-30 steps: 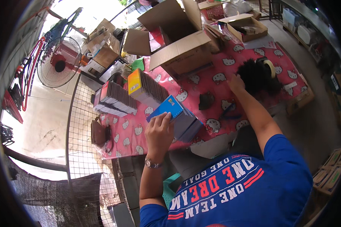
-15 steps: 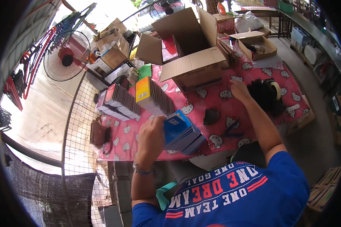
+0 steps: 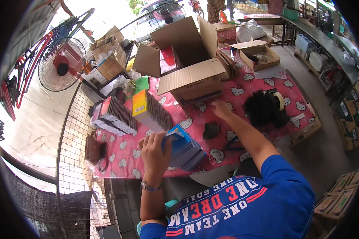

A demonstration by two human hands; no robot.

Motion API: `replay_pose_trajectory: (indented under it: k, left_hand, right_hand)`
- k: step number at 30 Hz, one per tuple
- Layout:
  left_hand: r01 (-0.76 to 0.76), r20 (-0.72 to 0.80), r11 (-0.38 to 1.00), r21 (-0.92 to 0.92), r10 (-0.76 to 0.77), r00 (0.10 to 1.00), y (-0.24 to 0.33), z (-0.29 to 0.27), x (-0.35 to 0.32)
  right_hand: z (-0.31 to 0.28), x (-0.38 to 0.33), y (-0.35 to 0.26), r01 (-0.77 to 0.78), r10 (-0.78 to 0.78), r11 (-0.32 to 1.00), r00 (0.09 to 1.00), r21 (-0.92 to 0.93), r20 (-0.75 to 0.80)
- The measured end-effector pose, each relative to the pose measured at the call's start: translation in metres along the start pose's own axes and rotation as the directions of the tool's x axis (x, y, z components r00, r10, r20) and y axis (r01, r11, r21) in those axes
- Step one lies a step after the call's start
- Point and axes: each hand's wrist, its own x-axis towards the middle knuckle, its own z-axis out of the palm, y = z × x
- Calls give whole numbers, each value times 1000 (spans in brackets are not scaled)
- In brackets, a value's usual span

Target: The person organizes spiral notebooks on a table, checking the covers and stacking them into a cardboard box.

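Note:
A stack of blue-covered notebooks (image 3: 184, 146) leans at the table's near edge. My left hand (image 3: 153, 149) is closed on the stack's left end, with fingers over the top corner and thumb against its side. Over the table in front of the large cardboard box (image 3: 199, 88), my right hand (image 3: 221, 109) is open, fingers slightly bent, with nothing visible in it. Behind the blue stack stand a row of yellow-covered notebooks (image 3: 140, 104) and a row of red- and pink-covered ones (image 3: 107, 111). A red-covered pile (image 3: 168, 59) shows inside the box.
A pink patterned cloth (image 3: 123, 159) covers the table. A dark small object (image 3: 211, 130), a black fluffy item (image 3: 263, 109) and a tape roll (image 3: 281, 101) lie to the right. A brown pouch (image 3: 95, 149) sits at the left edge, near a standing fan (image 3: 62, 65).
My right hand has moved left and slightly down, from right of the box to just before it. My left hand stays at the blue notebooks. The whole view has shifted somewhat.

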Motion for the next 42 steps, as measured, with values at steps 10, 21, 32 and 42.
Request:
replay_pose_trajectory:
  k: [10,21,32,42]
  left_hand:
    - [8,46,1000,-18,-7,999,1,-3,-8]
    - [25,53,997,-72,-21,998,-1,1,-1]
    - [5,80,999,-54,-1,997,10,-3,0]
    - [-37,-70,999,-11,36,997,9,10,9]
  right_hand:
    - [59,50,-13,-99,114,976,991,-193,66]
    - [16,17,-31,-55,171,954,907,-295,385]
    - [131,46,-113,-327,290,940,913,92,287]
    - [-126,-48,-110,238,-281,787,959,569,-12]
